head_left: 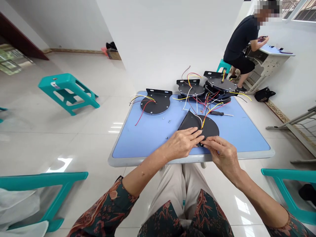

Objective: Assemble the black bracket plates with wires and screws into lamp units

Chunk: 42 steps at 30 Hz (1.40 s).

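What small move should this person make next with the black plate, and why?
Probably the right hand should move the yellow and red wires aside from the black plate, since they lie across its face, close to the fingers, while the left hand rests flat on the plate and can keep it steady.

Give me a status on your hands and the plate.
Left hand on black metal plate, right hand at its near edge. Red and yellow wires trailing from plate. Screwdriver lying just beyond it on blue table.
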Each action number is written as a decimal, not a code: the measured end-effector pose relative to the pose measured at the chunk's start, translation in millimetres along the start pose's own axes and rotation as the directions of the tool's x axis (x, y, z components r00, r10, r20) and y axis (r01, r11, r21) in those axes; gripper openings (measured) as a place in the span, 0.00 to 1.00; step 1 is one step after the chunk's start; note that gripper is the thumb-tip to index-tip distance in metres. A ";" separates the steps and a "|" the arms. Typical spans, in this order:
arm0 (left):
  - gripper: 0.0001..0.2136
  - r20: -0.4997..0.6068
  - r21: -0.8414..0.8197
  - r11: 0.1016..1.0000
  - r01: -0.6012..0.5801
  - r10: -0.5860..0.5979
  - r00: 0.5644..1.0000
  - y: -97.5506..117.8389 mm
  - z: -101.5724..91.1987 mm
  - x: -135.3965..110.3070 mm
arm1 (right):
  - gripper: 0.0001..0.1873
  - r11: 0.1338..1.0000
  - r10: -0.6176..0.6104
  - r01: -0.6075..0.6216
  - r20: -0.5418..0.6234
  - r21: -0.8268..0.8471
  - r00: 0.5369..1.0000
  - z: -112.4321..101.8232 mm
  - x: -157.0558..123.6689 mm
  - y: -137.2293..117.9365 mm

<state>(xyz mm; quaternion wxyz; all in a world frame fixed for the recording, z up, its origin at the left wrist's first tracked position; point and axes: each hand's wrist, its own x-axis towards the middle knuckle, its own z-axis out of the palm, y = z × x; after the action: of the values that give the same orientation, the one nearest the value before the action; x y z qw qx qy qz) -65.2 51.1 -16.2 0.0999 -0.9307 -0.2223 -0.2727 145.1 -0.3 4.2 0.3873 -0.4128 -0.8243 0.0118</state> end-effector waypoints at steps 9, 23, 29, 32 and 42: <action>0.16 0.000 -0.002 1.000 0.007 -0.007 1.000 0.0 0.2 0.0 | 0.09 0.998 0.036 -0.036 0.001 0.057 0.999 0.3 4.8 -0.9; 0.17 0.022 -0.029 1.000 0.011 -0.010 1.000 0.1 -2.5 0.4 | 0.07 0.948 0.241 -0.268 0.162 0.172 0.957 -7.5 15.1 -0.8; 0.17 0.023 -0.028 0.999 0.016 -0.015 1.000 0.3 -2.1 0.0 | 0.07 0.923 0.299 -0.333 0.183 0.194 0.937 -5.5 15.5 0.3; 0.17 0.022 -0.022 1.000 0.009 -0.009 1.000 0.4 -1.9 0.1 | 0.08 0.932 0.284 -0.316 0.180 0.178 0.942 -4.8 15.5 0.9; 0.17 0.023 -0.025 1.000 0.007 -0.006 1.000 0.6 -2.5 0.3 | 0.06 0.930 0.274 -0.316 0.217 0.190 0.937 -11.5 14.3 5.7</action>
<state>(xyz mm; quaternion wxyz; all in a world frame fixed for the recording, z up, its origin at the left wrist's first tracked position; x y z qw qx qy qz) -65.9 49.8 -14.0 0.0850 -0.9342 -0.2230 -0.2651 151.3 9.9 19.3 0.3456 -0.4835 -0.7788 0.2008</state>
